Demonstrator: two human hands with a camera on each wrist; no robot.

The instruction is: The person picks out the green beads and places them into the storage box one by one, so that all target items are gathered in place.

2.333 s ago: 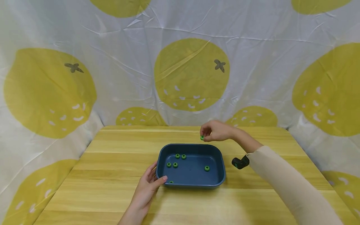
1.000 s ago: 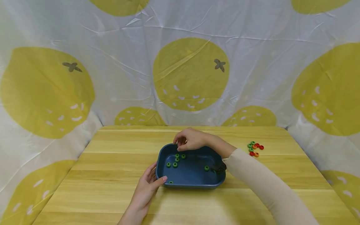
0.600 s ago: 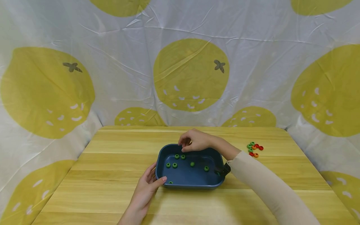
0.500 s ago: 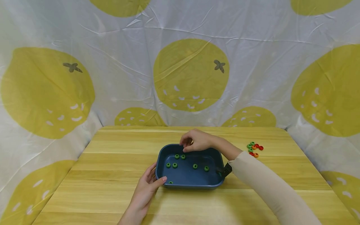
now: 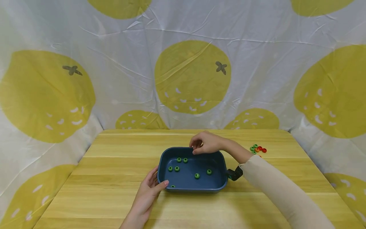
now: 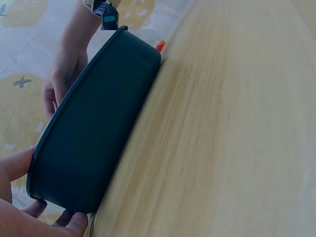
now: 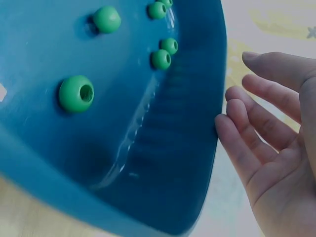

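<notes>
A dark blue plastic tub [image 5: 197, 190] stands on the table with several green beads lying apart on its floor, the nearest loose one a bead [image 5: 197, 176] toward the right. My left hand [image 5: 147, 194] grips the tub's left end, thumb over the rim and fingers along the outer wall. Over the tub's far rim hovers my right hand [image 5: 207, 142], its fingers loosely bent. The right wrist view shows that hand [image 7: 276, 163] holding nothing, fingertips near the rim, with a green bead [image 7: 76, 94] close by inside.
To the right on the wooden table [image 5: 123, 168] lies a loose cluster of green, red and orange beads, including a red bead [image 5: 264, 150]; my right sleeve [image 5: 283, 187] partly covers it. A lemon-patterned cloth [image 5: 191, 76] hangs behind the table.
The green bead pinched in my right hand earlier has been let go into the tub and has rolled rightward. That hand came left over the tub, then drifted back right. My left hand stays put.
</notes>
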